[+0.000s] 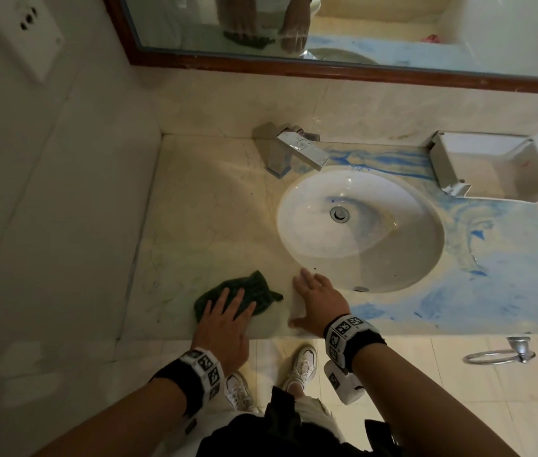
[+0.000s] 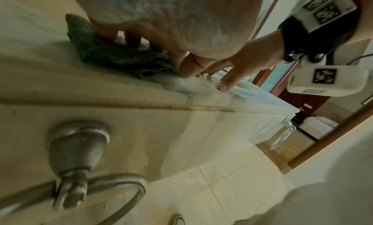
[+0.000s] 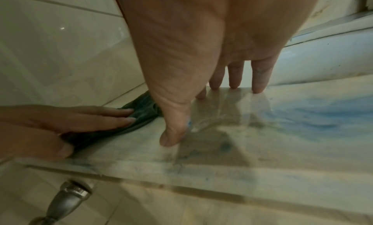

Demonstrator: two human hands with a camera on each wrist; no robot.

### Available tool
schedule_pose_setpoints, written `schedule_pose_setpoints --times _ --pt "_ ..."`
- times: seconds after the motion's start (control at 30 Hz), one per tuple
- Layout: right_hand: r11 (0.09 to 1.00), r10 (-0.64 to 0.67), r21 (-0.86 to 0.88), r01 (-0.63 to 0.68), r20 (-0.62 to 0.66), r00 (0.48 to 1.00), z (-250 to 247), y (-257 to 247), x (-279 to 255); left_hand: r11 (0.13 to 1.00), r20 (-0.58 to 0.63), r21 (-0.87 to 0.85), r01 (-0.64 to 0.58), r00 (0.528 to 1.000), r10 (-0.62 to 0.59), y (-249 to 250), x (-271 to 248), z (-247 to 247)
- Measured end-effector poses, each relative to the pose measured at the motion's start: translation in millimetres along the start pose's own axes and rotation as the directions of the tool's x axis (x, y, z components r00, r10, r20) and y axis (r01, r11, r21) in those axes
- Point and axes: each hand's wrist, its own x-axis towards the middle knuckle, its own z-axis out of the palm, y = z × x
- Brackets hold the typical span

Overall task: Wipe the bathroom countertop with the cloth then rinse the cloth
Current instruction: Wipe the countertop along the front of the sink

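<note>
A dark green cloth (image 1: 252,290) lies bunched on the beige marble countertop (image 1: 208,209), near its front edge and left of the sink (image 1: 360,229). My left hand (image 1: 225,313) presses flat on the cloth with straight fingers; the left wrist view shows the cloth (image 2: 113,56) under those fingers. My right hand (image 1: 318,298) rests flat on the bare counter between cloth and sink rim, fingers spread. The right wrist view shows the right hand's fingertips (image 3: 258,88) on the marble, with the cloth (image 3: 139,115) and left hand (image 3: 66,124) to the left. Blue smears (image 1: 498,258) cover the counter right of the sink.
A chrome faucet (image 1: 294,150) stands behind the sink. A white plastic tray (image 1: 491,166) sits at the back right corner. A towel ring (image 1: 498,356) hangs below the counter's front edge on the right. A mirror (image 1: 327,28) and wall socket (image 1: 20,31) are above.
</note>
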Motion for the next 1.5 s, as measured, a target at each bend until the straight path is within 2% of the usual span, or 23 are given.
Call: schedule_pose_setpoints --times 0.1,0.27,0.37,0.5,0.63,0.77,0.9,1.03,1.13,1.23,1.33,1.5 --pt "1.0 0.0 -0.025 0.001 0.023 1.0 0 2 0 1.0 -0.007 -0.001 0.003 1.0 -0.003 0 -6 3" --pt "0.996 0.036 -0.081 -0.035 0.005 0.999 1 6 -4 0.999 -0.069 0.029 0.04 0.997 -0.038 -3 20 -14" --pt "0.995 0.091 -0.032 -0.092 -0.011 0.996 6 11 -11 0.996 -0.08 0.061 0.071 0.995 -0.066 -1 32 -24" --pt "0.993 0.109 0.047 -0.111 0.028 0.994 6 9 -14 0.999 -0.109 0.012 0.053 0.993 -0.052 -2 26 -13" --pt "0.987 0.141 0.073 -0.142 0.019 0.99 10 6 -12 0.999 -0.054 -0.024 0.041 0.998 -0.042 7 7 5" --pt "0.985 0.149 0.094 -0.143 -0.063 0.987 16 6 -14 1.0 -0.018 0.004 -0.026 0.999 0.026 7 -2 13" --pt "0.986 0.152 0.08 -0.147 -0.065 0.986 18 7 -14 0.999 -0.034 0.044 -0.024 0.999 0.026 0 18 5" --pt "0.988 0.149 0.052 -0.148 -0.029 0.988 17 6 -14 0.999 0.016 0.046 0.029 0.999 -0.03 3 35 -8" --pt "0.99 0.142 0.017 -0.142 -0.016 0.99 13 5 -13 0.999 0.05 0.014 0.034 0.998 -0.035 10 15 -5" --pt "0.992 0.13 0.001 -0.13 -0.027 0.991 8 5 -12 0.999 0.088 0.003 -0.034 0.996 0.033 11 -13 4" --pt "0.99 0.139 0.002 -0.139 -0.033 0.99 7 4 -11 0.997 0.079 0.025 -0.066 0.995 0.064 3 -17 2" --pt "0.99 0.139 -0.017 -0.14 -0.05 0.989 9 3 -12 0.999 0.033 0.048 0.014 0.999 -0.015 -5 16 -11"
